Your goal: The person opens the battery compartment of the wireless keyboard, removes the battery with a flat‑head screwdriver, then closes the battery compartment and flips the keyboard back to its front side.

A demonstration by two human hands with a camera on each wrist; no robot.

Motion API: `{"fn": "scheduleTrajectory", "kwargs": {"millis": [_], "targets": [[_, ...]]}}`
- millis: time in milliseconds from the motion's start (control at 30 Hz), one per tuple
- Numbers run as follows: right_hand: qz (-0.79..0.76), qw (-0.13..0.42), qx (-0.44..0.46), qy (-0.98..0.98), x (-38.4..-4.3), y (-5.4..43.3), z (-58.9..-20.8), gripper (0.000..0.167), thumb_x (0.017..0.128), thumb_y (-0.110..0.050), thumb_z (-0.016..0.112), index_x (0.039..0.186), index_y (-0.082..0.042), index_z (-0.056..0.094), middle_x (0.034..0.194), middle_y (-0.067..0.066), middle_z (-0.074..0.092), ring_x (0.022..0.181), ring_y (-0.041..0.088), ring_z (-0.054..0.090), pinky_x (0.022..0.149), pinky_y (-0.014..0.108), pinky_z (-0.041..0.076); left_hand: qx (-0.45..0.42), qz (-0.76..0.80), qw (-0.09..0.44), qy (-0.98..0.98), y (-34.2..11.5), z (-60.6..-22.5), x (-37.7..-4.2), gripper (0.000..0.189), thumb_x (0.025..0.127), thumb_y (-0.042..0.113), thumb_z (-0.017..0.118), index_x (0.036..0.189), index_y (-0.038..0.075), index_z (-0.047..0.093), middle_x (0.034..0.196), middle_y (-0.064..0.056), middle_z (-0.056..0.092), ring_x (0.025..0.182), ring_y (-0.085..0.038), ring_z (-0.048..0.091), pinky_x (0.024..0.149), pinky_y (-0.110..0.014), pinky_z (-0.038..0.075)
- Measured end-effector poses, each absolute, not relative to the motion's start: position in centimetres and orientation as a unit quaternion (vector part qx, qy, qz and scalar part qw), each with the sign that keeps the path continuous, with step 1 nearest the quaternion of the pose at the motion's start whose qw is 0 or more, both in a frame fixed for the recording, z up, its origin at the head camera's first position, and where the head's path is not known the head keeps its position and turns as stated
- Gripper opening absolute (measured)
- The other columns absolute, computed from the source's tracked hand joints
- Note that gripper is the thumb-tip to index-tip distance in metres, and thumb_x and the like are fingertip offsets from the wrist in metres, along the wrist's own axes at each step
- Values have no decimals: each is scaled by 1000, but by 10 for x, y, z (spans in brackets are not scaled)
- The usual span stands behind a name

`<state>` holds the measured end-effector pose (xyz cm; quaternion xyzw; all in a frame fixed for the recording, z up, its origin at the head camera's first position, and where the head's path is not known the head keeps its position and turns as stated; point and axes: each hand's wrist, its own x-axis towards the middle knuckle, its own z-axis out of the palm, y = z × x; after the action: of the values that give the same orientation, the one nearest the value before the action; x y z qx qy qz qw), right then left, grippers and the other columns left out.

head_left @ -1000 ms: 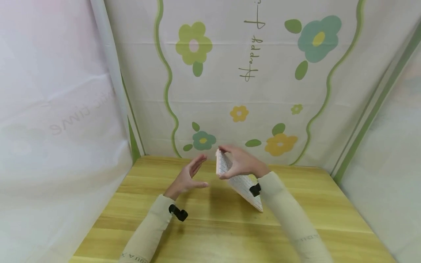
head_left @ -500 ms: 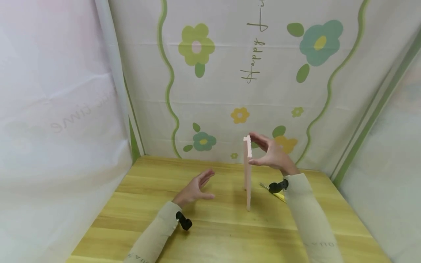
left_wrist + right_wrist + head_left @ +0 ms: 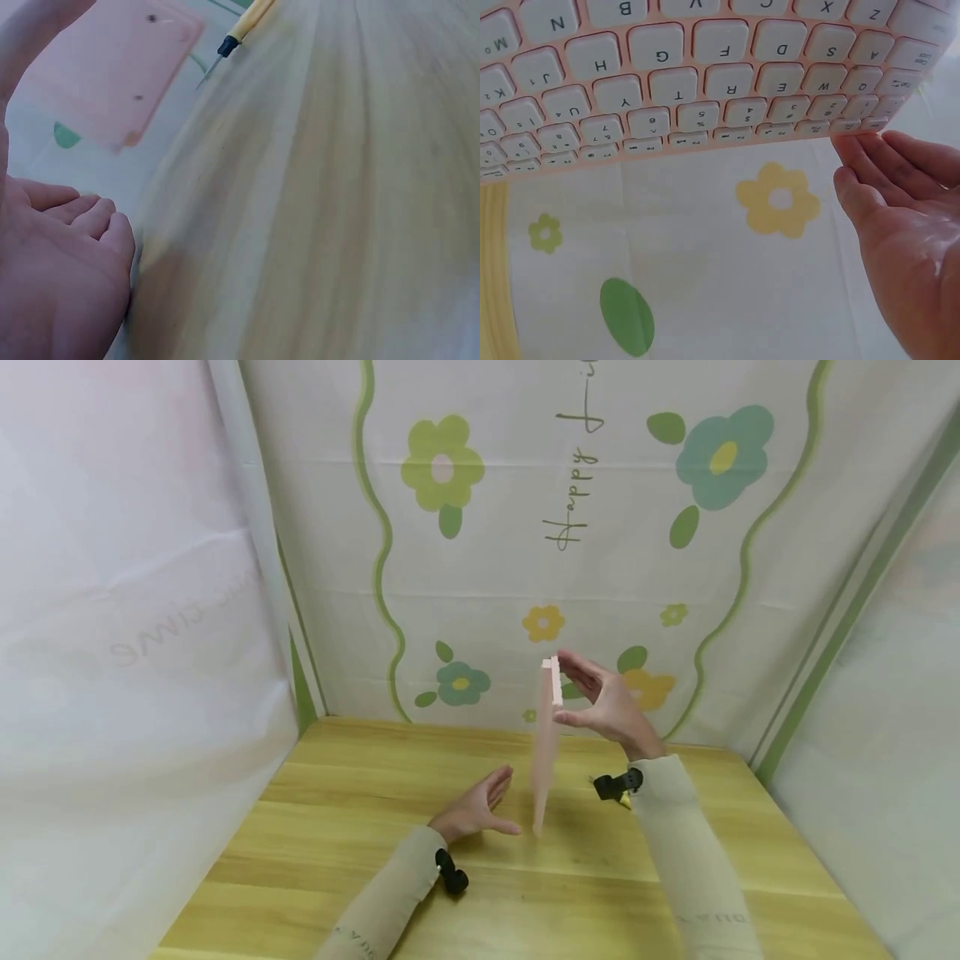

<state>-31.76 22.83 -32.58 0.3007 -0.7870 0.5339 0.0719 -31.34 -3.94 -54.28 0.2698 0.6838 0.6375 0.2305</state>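
Note:
A pink keyboard with white keys stands on edge above the table, seen nearly side-on in the head view. My right hand holds its upper end between thumb and fingers. The rows of white keys face the right wrist view, their letters upside down. In the left wrist view the plain pink back shows dark screw spots. My left hand is low over the table, left of the keyboard's lower end, fingers spread from the thumb and holding nothing; its palm shows in the left wrist view.
On the wooden table, right of the keyboard, lies a tool with a yellow handle, a black collar and a thin metal shaft, mostly hidden by the right wrist camera in the head view. Flower-printed cloth walls off the back and sides.
My right hand has raised and turned the keyboard from a slant to upright, moving right, then slightly back left. My left hand has moved right and nearer the viewer, towards the keyboard's lower end.

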Motion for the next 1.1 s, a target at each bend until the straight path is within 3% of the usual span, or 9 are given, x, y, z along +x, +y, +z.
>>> {"fn": "scheduleTrajectory", "kwargs": {"millis": [267, 567, 833, 1100], "targets": [[600, 85, 333, -723, -318, 214, -312, 101, 81, -6, 91, 163, 3, 32, 168, 25, 36, 156, 34, 40, 126, 24, 34, 256, 688, 241, 634, -23, -546, -315, 123, 85, 9, 89, 171, 14, 1, 180, -7, 4, 167, -30, 8, 135, -45, 15], [643, 92, 367, -666, -318, 214, -311, 101, 80, -2, 91, 161, 9, 31, 166, 35, 32, 146, 15, 50, 127, 28, 33, 250, 763, 210, 558, -21, -542, -312, 124, 79, -7, 88, 170, 6, 4, 178, -17, 9, 166, -32, 10, 132, -37, 22], [625, 86, 374, -680, -314, 228, -312, 99, 83, -2, 88, 163, 6, 30, 167, 31, 33, 147, 12, 49, 125, 23, 36, 238, 749, 203, 585, -36, -537, -316, 121, 76, -9, 89, 169, 5, 12, 177, -18, 13, 166, -34, 14, 130, -37, 27], [607, 62, 365, -703, -312, 248, -325, 100, 81, 7, 84, 163, 8, 26, 167, 35, 30, 147, 11, 48, 124, 21, 36, 238, 694, 175, 657, -67, -536, -320, 116, 73, -1, 95, 165, 4, 24, 169, -21, 32, 161, -38, 27, 131, -47, 27]]}}
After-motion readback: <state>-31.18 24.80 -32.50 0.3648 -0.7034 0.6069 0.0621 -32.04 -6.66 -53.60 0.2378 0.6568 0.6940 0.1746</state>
